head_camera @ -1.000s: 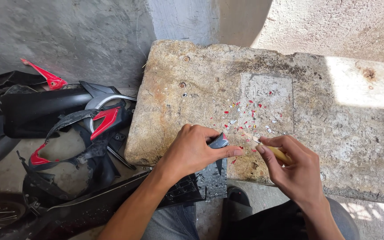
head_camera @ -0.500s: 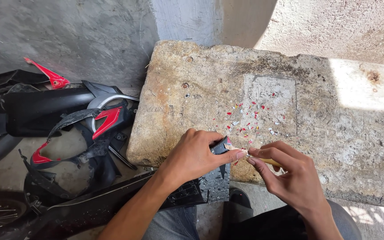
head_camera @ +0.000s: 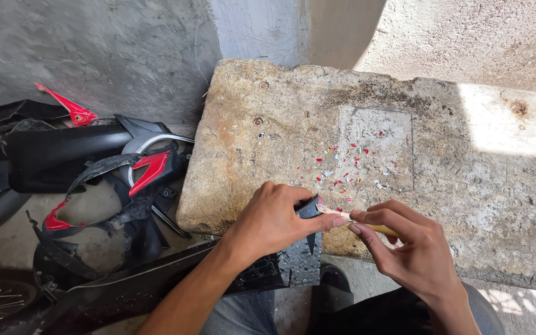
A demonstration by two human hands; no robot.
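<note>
Black plastic fairing panel [head_camera: 308, 248] sits pinned on the worn concrete slab's [head_camera: 466, 205] edge under my left hand [head_camera: 274, 220] so it won't slide, right hand [head_camera: 404, 245] fingers clamped on a wooden-handled blade [head_camera: 355, 221] at the chipped red bit.

Count: two hands — left hand [head_camera: 274, 220], right hand [head_camera: 414, 248]; one black plastic panel [head_camera: 308, 248]; one small tool [head_camera: 367, 224]. One stone slab [head_camera: 466, 186], many red and white chips [head_camera: 352, 164], too small to count. Three red-tipped fairing pieces [head_camera: 150, 170] beside the slab's left edge.
</note>
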